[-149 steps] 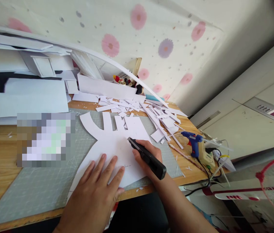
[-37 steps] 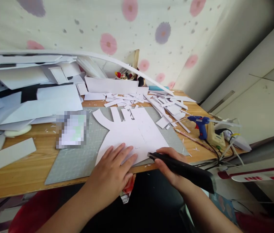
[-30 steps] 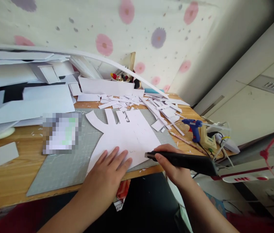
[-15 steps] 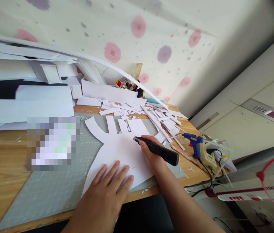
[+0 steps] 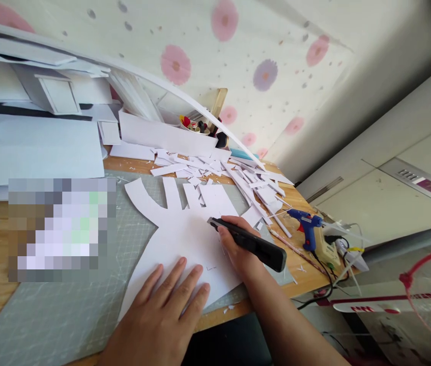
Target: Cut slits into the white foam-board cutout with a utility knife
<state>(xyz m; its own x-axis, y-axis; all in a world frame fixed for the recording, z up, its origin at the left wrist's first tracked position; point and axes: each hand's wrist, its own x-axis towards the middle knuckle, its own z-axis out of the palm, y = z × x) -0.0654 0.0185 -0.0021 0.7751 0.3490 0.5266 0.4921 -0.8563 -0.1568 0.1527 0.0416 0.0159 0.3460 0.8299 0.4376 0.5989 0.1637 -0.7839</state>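
While the white cut-out sheet [image 5: 184,239] lies flat on the grey cutting mat [image 5: 66,305], the right hand [image 5: 238,249] is clenched around a black knife [image 5: 248,244], tip on the sheet. Left hand [image 5: 162,310] presses it down, fingers spread. Paper scraps [image 5: 219,170] and a blue glue gun [image 5: 306,226] sit beyond.

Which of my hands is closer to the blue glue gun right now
Right. The right hand, gripping the black knife, sits just left of the blue glue gun; the left hand lies flat on the white sheet, farther left.
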